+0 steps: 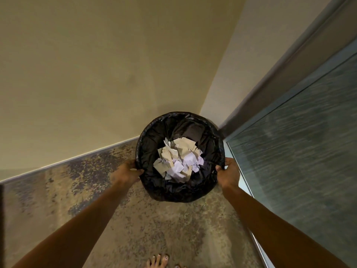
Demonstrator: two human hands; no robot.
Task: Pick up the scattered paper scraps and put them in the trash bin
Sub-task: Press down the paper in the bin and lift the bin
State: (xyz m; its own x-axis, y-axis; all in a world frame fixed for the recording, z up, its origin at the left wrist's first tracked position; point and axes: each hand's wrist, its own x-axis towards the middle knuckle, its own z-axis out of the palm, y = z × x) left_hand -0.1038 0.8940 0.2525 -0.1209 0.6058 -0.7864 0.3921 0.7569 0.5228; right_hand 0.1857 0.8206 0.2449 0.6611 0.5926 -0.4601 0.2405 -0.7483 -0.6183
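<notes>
A round trash bin (179, 194) lined with a black plastic bag stands in the corner of the room. Inside it lies a heap of paper scraps (178, 161), some beige and some white, crumpled together. My left hand (126, 173) grips the bin's left rim, thumb over the edge. My right hand (229, 174) grips the right rim the same way. Both arms reach forward to it.
Mottled brown carpet (146, 225) covers the floor. A beige wall (96, 74) with a metal baseboard runs behind the bin. A frosted glass panel (301, 144) in a metal frame stands close on the right. Bare toes (158, 262) show at the bottom edge.
</notes>
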